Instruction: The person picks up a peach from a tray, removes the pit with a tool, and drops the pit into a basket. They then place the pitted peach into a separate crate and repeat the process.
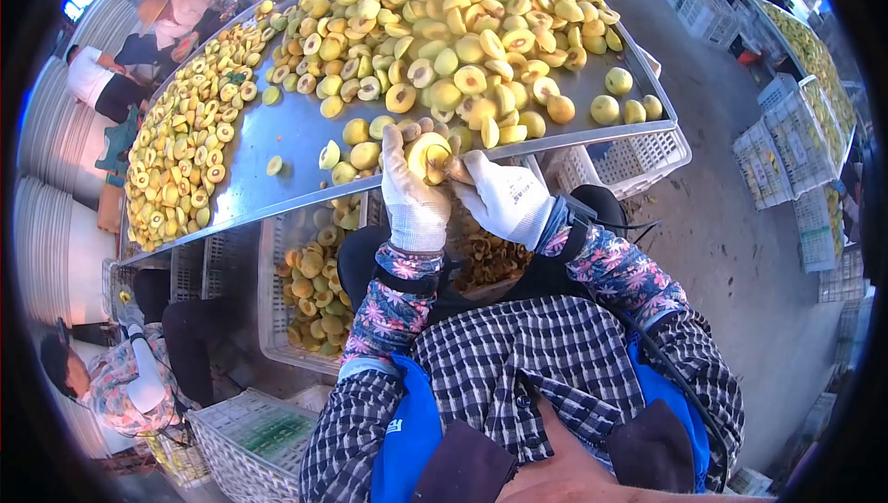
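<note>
My left hand [413,198], in a white glove with soiled fingertips, is wrapped round a cut yellow-green fruit [428,157] just above the table's near edge. Against the right side of that fruit, my right hand [504,196], gloved too, has its fingers pressed together; what they pinch, if anything, is hidden. Behind both hands, a large heap of halved fruit [444,31] with brown centres covers the metal table [268,165]. A few whole green fruits [618,81] lie at the table's right corner.
A crate [268,337] of fruit stands below the table on the left, and brown scraps [495,258] lie between my knees. A white crate [638,159] sits under the right corner. Co-workers are at the left; stacked crates [782,147] stand far right.
</note>
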### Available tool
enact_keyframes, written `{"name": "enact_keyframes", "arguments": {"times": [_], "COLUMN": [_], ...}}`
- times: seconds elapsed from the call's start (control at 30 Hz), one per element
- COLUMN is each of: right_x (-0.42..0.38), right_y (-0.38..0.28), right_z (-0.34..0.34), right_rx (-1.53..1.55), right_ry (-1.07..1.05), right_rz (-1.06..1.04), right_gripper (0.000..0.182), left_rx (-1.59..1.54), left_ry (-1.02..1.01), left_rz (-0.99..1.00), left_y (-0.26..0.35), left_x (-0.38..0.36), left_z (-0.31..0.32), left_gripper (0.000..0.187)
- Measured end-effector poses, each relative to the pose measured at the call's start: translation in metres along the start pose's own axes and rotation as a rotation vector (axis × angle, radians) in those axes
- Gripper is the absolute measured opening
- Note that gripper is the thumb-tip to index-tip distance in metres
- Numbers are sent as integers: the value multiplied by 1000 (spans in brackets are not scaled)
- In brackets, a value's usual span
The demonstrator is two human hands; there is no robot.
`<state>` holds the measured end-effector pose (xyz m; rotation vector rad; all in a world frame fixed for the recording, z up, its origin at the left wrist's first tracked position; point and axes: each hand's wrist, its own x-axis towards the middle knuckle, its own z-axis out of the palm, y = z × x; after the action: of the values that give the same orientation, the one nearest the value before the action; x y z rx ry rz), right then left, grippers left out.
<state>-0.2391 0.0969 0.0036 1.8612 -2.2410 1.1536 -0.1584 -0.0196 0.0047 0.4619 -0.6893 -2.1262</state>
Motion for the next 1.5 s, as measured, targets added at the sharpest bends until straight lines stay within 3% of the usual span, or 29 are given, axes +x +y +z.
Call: {"name": "enact_keyframes", "arguments": {"times": [0.43,0.5,0.73,0.9,1.07,1.27,1.37,1.5], "right_x": [3,1,0,2,-1,-2,0,0], "right_y": [6,9,2,-2,-6,-4,-7,-11], "right_z": [-1,8,16,14,14,14,13,12], "right_rx": [5,269,250,296,398,350,376,410], "right_ry": [-197,-222,11,25,23,62,81,110], "right_rz": [59,157,107,113,152,103,91,71], "right_gripper": [30,30,28,27,27,28,28,26], "left_rx": [89,67,113,111,291,390,197,219], "left_ry": [32,50,-5,-53,-182,-203,-145,-154], "left_rz": [71,57,204,201,375,436,373,386], "left_y": [-9,-10,-1,1,-10,-8,-9,-6], "left_x": [-2,-3,-7,-14,-11,-11,-12,-14], "left_z": [1,1,19,22,11,14,21,24], "left_gripper": [43,46,46,47,50,51,52,53]}}
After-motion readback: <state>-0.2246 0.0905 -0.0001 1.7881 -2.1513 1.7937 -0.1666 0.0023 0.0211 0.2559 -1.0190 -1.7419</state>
